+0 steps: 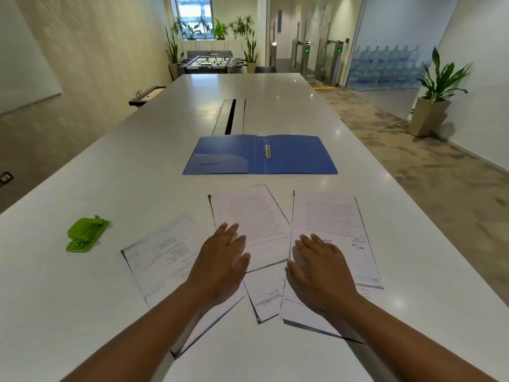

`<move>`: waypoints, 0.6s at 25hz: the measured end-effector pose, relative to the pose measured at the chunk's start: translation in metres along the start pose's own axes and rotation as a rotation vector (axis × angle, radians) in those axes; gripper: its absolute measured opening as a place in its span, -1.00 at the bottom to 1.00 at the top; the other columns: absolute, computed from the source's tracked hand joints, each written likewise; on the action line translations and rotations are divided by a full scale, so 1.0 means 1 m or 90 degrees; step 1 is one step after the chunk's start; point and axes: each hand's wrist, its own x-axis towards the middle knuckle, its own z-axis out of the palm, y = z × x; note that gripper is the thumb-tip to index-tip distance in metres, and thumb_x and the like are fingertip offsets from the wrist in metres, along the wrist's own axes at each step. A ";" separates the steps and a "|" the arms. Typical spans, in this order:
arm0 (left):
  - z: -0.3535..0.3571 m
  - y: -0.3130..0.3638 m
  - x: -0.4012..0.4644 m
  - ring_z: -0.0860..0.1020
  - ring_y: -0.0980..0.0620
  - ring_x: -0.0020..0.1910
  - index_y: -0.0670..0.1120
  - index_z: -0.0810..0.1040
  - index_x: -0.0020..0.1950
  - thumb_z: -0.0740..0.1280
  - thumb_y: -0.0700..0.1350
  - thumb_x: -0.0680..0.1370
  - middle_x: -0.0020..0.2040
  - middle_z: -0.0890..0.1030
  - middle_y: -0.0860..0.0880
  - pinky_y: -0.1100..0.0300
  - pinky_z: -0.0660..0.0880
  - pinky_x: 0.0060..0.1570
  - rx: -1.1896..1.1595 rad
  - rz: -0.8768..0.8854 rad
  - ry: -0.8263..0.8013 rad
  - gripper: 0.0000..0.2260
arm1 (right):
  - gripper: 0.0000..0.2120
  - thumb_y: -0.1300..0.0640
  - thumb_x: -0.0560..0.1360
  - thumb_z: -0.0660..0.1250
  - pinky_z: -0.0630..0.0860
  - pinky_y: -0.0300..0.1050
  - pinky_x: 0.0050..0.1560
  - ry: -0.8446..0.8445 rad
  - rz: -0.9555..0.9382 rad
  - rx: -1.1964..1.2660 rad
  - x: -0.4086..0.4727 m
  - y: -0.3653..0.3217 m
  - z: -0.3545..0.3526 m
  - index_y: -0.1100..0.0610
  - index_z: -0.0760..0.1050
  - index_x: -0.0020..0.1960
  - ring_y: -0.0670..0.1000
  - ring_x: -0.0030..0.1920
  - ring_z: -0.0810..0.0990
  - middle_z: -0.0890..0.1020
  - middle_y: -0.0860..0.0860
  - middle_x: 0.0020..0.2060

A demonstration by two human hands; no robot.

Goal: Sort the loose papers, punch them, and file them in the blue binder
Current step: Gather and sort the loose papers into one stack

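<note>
**Both hands flat on the papers, nothing picked up**

So the left hand [220, 260] is spread open, palm down, fingers resting on the middle sheet [248, 216], not pinching anything. Right hand [319, 268] is the same deal: open and flat on the right sheet [330, 216]. The loose papers [162, 260] are fanned out and overlapping on the white table [82, 312] right in front of the person. The blue binder [292, 155] lies open just beyond them, rings [268, 151] showing. The green hole punch [86, 234] sits off to the left, well apart from both hands.
</note>
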 end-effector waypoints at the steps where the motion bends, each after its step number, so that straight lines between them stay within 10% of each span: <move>1: 0.003 -0.003 -0.002 -0.12 0.13 0.62 0.10 0.20 0.61 -0.09 0.28 0.63 0.65 0.06 0.11 0.03 -0.03 0.57 -0.003 -0.007 -0.023 -0.42 | -0.31 -0.29 0.56 -0.10 0.13 0.05 0.55 -0.008 -0.002 -0.001 -0.003 0.002 0.003 0.04 0.34 0.53 0.04 0.58 0.22 0.35 -0.01 0.55; 15: 0.013 -0.014 -0.009 0.11 0.07 0.60 0.14 0.31 0.56 0.01 0.45 0.54 0.60 0.24 0.11 0.05 0.03 0.51 0.003 -0.058 -0.041 -0.32 | -0.57 -0.28 0.58 0.12 0.30 0.07 0.46 0.058 -0.033 0.019 -0.008 0.013 0.023 -0.01 0.60 0.10 0.03 0.50 0.38 0.51 -0.04 0.43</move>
